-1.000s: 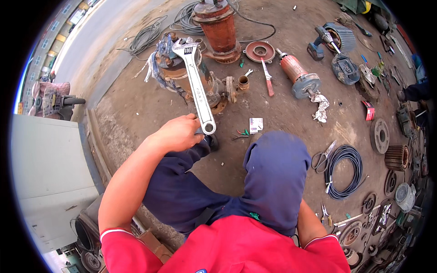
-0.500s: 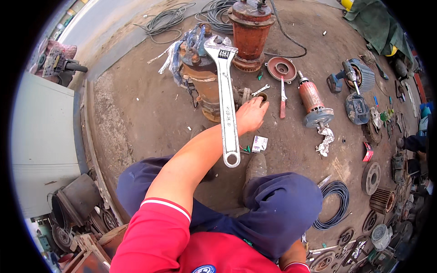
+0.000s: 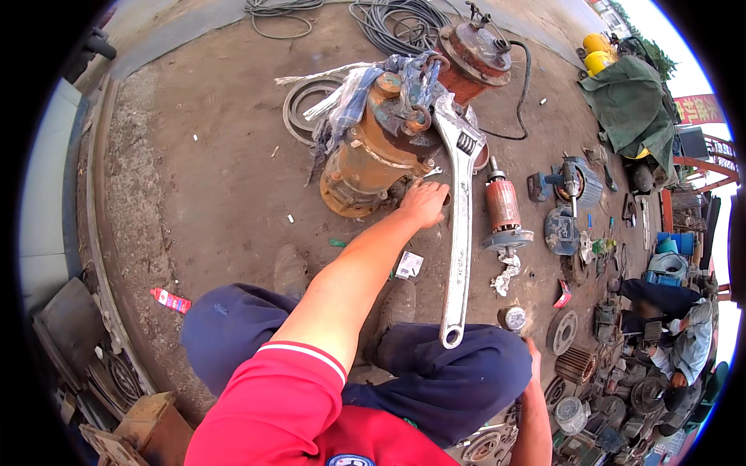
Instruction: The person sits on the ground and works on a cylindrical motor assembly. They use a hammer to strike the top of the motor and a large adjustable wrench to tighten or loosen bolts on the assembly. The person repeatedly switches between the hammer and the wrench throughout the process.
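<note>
My left hand [image 3: 424, 203] is closed on the short outlet pipe [image 3: 446, 199] low on the side of a rusty brown pump [image 3: 357, 172]. The pump leans to the right. Cloth strips [image 3: 353, 97] are tied about its top. A large silver adjustable wrench [image 3: 461, 221] sticks out toward me, its jaw over the pump's top; whether it touches is hidden. A small open-end wrench [image 3: 434, 172] lies just beyond my left hand. My right hand [image 3: 533, 363] rests with fingers stretched against my right knee, holding nothing I can see.
An orange-red pump [image 3: 475, 58] stands behind, beside coiled cable [image 3: 396, 29]. A red rotor [image 3: 503, 206], a cordless tool [image 3: 556, 185] and a small can [image 3: 513, 318] are to the right. Metal parts [image 3: 575, 365] crowd the right side, where another person [image 3: 688, 342] is. A red bottle [image 3: 171, 300] lies left.
The brown pump has tipped further right, with the adjustable wrench swinging right too. My left hand stays at the outlet pipe. My right hand has come into view at my knee; the view has shifted.
</note>
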A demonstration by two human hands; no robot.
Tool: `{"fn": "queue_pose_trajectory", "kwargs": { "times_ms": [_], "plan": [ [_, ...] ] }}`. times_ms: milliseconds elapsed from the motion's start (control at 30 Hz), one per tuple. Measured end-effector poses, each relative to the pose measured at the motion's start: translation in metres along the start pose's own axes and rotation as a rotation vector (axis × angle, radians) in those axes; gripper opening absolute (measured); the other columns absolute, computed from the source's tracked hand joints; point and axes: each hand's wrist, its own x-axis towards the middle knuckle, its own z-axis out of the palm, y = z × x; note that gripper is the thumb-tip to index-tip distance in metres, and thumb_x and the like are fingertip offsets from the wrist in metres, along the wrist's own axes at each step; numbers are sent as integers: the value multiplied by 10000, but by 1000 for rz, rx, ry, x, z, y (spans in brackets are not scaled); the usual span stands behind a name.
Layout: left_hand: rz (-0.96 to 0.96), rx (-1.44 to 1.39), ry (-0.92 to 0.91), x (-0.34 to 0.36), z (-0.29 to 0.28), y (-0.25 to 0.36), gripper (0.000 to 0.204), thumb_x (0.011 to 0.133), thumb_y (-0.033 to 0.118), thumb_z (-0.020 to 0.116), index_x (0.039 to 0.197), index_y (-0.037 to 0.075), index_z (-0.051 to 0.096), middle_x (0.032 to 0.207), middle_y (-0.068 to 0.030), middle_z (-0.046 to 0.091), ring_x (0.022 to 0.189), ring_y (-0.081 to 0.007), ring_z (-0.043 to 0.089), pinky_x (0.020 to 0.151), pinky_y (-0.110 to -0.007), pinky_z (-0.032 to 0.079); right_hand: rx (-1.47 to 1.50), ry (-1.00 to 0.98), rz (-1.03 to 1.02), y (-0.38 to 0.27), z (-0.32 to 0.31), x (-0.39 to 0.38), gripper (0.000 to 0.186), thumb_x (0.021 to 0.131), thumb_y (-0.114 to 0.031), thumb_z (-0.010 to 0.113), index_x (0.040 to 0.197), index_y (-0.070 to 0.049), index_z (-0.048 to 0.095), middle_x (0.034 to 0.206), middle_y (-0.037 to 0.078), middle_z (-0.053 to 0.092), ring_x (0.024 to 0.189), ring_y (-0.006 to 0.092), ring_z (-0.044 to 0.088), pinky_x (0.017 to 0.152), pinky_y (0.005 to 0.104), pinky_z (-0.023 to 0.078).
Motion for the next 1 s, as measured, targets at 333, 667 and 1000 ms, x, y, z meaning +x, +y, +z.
{"fn": "queue_pose_trajectory", "kwargs": {
  "times_ms": [333, 667, 1000],
  "plan": [
    [-25, -139, 5, 11, 14, -12, 430, 869, 272, 724, 1207, 53, 575, 1205, -163, 624, 1184, -343, 603, 1060, -497, 443, 343, -172, -287, -263, -125, -62, 402, 960, -153, 641, 1276, 60, 515, 865, 57, 600, 681, 111, 565, 602, 264, 466],
    [-4, -478, -144, 6, 5, -19, 450, 833, 180, 739, 1194, 66, 496, 1217, -173, 587, 1133, -411, 590, 952, -513, 476, 109, -538, -23, -361, -43, -57, 508, 985, -253, 666, 1291, 64, 413, 862, 221, 679, 777, 338, 705, 682, 421, 542],
    [49, -386, -189, 7, 11, -24, 440, 852, 214, 704, 1182, 76, 448, 1300, -162, 547, 1183, -427, 552, 971, -529, 457, 34, -479, -356, -386, -34, -72, 516, 942, -189, 705, 1248, 77, 386, 824, 261, 662, 757, 435, 697, 642, 468, 556]
  ]
}}
